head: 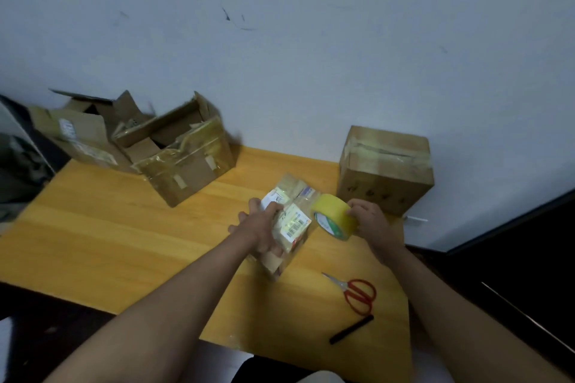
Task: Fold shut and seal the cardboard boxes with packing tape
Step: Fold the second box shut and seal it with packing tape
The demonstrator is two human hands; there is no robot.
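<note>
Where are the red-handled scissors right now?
In the head view, the red-handled scissors lie on the yellow wooden table, right of centre, just beyond the black marker pen.

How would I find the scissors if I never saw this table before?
Start at the yellow wooden table and go to its near right corner, on the side of the right hand that holds the tape roll. The scissors lie flat there, just above a black pen. Their red loop handles are the only red thing around.

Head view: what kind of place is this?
Probably a home or small-office packing spot: a wooden table against a scuffed wall, used cardboard boxes, tape roll and scissors.
</note>
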